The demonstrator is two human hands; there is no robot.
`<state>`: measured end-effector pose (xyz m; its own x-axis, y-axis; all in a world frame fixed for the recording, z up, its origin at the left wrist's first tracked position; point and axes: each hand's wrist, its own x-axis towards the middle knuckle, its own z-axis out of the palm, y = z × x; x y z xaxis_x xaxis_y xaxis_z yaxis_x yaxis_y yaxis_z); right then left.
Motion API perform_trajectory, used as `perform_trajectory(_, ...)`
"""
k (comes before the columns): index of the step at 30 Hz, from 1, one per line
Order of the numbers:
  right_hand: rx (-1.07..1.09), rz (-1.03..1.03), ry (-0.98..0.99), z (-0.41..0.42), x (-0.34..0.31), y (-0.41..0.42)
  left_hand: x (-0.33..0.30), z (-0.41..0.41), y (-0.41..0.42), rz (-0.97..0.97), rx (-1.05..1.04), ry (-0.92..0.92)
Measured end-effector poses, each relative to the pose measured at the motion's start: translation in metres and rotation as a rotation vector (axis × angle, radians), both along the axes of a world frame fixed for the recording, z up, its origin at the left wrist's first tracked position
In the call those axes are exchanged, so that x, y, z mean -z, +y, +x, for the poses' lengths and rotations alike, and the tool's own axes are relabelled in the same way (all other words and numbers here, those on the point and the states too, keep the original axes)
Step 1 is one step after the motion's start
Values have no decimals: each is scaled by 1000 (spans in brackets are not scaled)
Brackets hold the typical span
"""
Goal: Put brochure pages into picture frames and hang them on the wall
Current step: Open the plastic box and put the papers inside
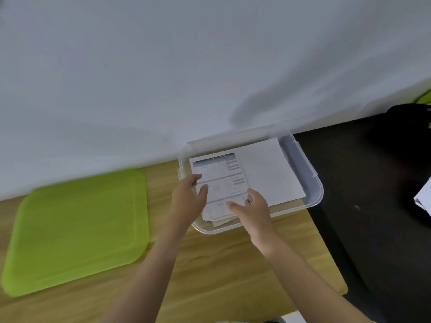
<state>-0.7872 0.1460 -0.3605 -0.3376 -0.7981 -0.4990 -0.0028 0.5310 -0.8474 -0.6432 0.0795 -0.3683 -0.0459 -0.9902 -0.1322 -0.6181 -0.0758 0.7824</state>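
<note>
Both hands, left hand [190, 197] and right hand [250, 209], pinch the printed brochure page [220, 180] inside the clear bin [312, 183]; thin, floppy paper, best held by opposite edges

The printed page [219, 180] in the clear bin [312, 183] carries text and tables. All of it is blurred; nothing legible.
</note>
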Motion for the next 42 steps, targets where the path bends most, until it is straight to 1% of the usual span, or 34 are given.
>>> perform_trajectory(2, 6, -53, -34, 15, -7, 0, 2, 18, 5, -84, -87, 91)
perform_trajectory(5, -37, -132, -41, 48, -16, -2, 9, 58, 10, -121, -206, 136)
perform_trajectory(9, -142, -199, -34, 111, -16, -6, 25, 136, 16, -122, -264, 80)
perform_trajectory(12, -197, -202, -2, 166, -7, -11, 30, 207, 22, -88, -317, 4)
perform_trajectory(16, -283, -140, 182, 224, 17, -19, 35, 297, 32, -23, -431, -125)
perform_trajectory(20, -300, -23, 414, 255, 42, -24, 44, 364, 43, 156, -546, -254)
perform_trajectory(22, -321, 71, 493, 265, 48, -25, 48, 387, 45, 260, -561, -272)
perform_trajectory(24, -357, 151, 554, 275, 52, -26, 52, 403, 45, 331, -554, -251)
perform_trajectory(26, -371, 186, 625, 283, 54, -27, 56, 409, 44, 337, -534, -232)
perform_trajectory(28, -335, 201, 659, 289, 55, -30, 57, 410, 41, 324, -520, -239)
perform_trajectory(30, -258, 205, 649, 294, 55, -33, 55, 411, 39, 317, -528, -240)
perform_trajectory(36, -140, 134, 678, 297, 52, -35, 44, 416, 38, 264, -571, -129)
perform_trajectory(42, -33, -28, 769, 270, 29, -26, 22, 396, 48, 166, -571, -61)
